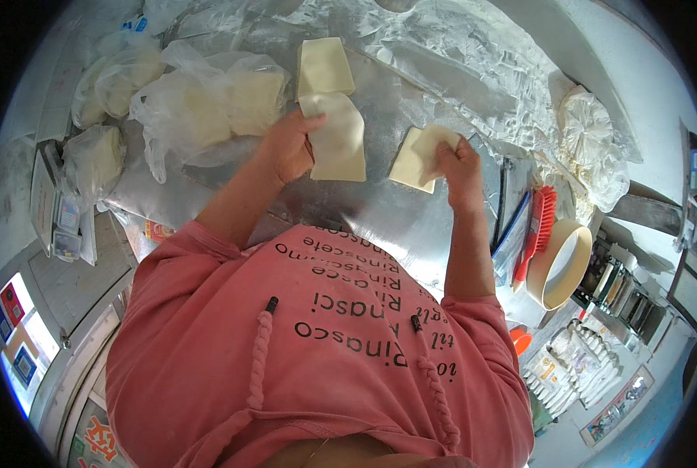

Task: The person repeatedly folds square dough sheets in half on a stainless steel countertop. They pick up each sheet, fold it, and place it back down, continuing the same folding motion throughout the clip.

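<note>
My left hand [293, 146] pinches the left edge of a pale, square dough sheet [338, 146]. That sheet's upper end meets the lower edge of another stack of dough sheets [325, 65] lying on the metal table. To the right, my right hand [459, 167] holds the curled upper corner of a dough sheet [433, 143] between thumb and fingers. Beneath that sheet lies a small stack of dough sheets [408, 167], partly covered by it. How many sheets each hand grips cannot be told.
Clear plastic bags of dough sheets [255, 99] stand on the left of the metal table [208, 196]. Flour [500, 70] covers its far right part. A red brush [538, 228] and a round sieve frame [559, 266] are at the right edge, near a floury plastic bag [588, 128].
</note>
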Demonstrator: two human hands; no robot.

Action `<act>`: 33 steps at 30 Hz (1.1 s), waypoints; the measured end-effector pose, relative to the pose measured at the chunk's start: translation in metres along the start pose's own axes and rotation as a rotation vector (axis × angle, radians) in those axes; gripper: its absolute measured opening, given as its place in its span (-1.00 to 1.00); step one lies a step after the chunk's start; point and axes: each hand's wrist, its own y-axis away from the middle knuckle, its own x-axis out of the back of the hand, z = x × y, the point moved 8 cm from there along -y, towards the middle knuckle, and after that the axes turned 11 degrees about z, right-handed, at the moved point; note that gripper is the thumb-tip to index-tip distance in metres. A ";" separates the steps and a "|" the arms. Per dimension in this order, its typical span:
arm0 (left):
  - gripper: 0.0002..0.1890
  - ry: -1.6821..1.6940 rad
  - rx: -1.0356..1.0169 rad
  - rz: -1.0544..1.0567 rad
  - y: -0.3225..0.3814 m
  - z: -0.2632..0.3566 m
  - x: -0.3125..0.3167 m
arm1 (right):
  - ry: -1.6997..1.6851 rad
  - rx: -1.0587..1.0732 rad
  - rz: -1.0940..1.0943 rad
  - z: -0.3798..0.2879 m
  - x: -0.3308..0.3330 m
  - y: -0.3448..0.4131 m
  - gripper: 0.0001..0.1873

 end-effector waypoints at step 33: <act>-0.36 -1.664 -0.643 0.339 0.005 -0.007 0.014 | 0.577 0.178 -0.069 0.032 -0.120 0.027 -0.80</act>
